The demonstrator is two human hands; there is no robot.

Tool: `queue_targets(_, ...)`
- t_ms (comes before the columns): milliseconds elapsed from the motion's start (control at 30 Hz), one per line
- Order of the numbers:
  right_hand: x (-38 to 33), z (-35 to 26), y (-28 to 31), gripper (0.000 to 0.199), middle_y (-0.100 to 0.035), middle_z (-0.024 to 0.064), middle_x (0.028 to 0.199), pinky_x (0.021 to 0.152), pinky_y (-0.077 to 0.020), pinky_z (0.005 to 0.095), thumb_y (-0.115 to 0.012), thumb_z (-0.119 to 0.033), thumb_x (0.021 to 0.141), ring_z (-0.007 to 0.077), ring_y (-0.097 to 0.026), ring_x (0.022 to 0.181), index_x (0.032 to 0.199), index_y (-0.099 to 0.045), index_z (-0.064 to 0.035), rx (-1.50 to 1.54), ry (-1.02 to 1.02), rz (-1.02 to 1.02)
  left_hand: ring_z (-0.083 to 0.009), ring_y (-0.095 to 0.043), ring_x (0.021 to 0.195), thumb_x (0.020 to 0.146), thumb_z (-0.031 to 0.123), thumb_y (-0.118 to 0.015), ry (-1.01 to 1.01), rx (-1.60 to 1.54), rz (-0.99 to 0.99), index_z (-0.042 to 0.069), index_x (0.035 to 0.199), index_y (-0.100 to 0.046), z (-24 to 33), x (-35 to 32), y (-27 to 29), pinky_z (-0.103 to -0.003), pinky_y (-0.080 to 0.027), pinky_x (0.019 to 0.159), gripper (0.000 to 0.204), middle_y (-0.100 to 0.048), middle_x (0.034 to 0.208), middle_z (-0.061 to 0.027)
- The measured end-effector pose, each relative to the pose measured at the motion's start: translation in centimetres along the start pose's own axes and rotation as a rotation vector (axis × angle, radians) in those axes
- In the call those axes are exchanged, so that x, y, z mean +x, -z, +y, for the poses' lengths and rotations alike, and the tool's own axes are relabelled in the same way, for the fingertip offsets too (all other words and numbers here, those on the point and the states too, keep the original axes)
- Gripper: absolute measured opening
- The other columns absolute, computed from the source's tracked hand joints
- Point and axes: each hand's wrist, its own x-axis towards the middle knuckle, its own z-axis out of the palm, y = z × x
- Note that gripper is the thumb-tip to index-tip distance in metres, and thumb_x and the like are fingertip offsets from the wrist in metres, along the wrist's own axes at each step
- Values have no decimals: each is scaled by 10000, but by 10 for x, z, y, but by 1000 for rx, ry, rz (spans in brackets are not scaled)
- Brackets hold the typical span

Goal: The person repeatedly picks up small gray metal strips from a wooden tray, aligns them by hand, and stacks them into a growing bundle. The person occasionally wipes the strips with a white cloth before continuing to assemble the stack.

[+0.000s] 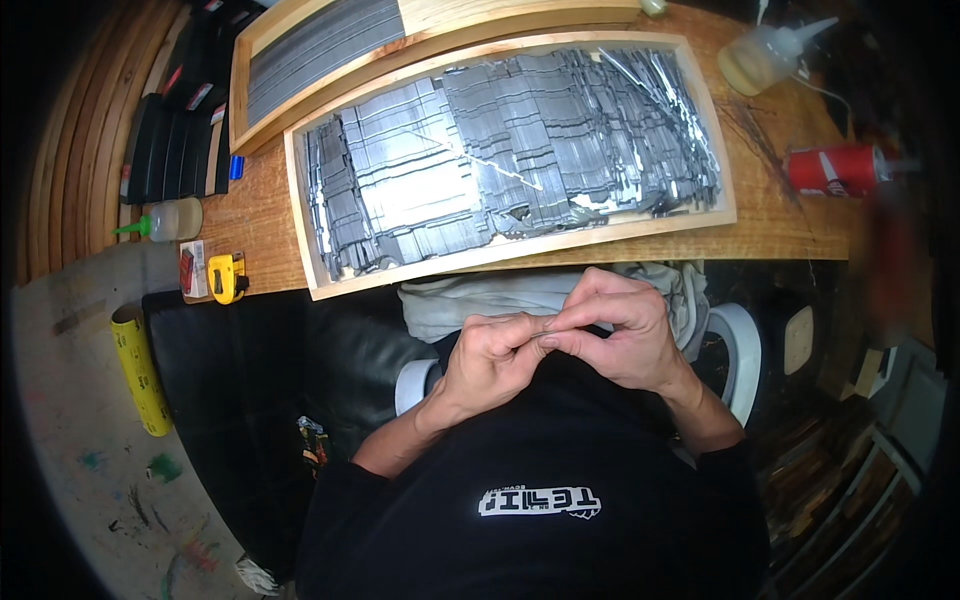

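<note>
The left hand (490, 355) and the right hand (615, 335) are brought together, fingertips meeting, just off the near edge of the worktop (770, 225) and above the person's lap. Both hands pinch a small thin piece (545, 338) between thumbs and forefingers; the piece is mostly hidden by the fingers and its shape cannot be told. Directly beyond the hands, a pale crumpled cloth (500, 295) lies at the near edge of the worktop. Behind the cloth, a shallow wooden tray (520, 250) sits on the worktop, filled with overlapping grey metal strips (520, 140). A second wooden tray (420, 35) with grey strips lies behind it, toward the far left corner. At the left edge of the worktop stand a clear squeeze bottle with a green nozzle (165, 220) and a yellow tape measure (227, 277). Toward the right edge lie a red can (835, 168) and, farther back, a clear squeeze bottle (765, 55). A yellow roll (140, 370) stands on the floor to the left.
</note>
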Motion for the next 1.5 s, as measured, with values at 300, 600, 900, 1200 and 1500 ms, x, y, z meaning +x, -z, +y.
queue_targets(300,1,-3,1,169,-699,64,841,637,-515,268,-885,16,766,151,-669,742,909,-802,-22,-8,-10,18,-180,-741,695,906,-26,-748,-26,10,30,-29,1031,-773,3,3,-1,-270,-538,617,128,-767,819,-130)
queue_targets(600,-1,-4,4,136,-700,71,861,664,-536,285,-846,11,808,175,-687,767,929,-789,-14,-31,1,12,-242,-790,814,942,14,-740,13,-13,-17,-16,1123,-777,6,4,1,-298,-594,699,187,-790,924,-184)
queue_targets(900,0,-10,1,135,-678,77,857,665,-512,307,-824,28,810,202,-654,780,931,-769,3,-96,36,3,-155,-732,689,934,17,-763,1,28,23,-27,1046,-777,6,3,-2,-267,-537,619,121,-766,804,-125)
queue_targets(1200,-4,-11,1,145,-657,76,848,657,-504,310,-825,31,802,202,-640,767,927,-760,0,-132,45,50,-141,-720,682,937,46,-783,-1,0,30,-27,1063,-776,9,6,-6,-264,-530,615,146,-765,795,-127)
queue_targets(1500,-6,-10,-2,149,-656,85,856,665,-504,316,-820,37,799,214,-638,776,925,-749,4,-150,67,81,-135,-711,668,933,43,-785,-17,-8,42,-26,1070,-780,10,7,-7,-264,-518,601,154,-758,782,-131)
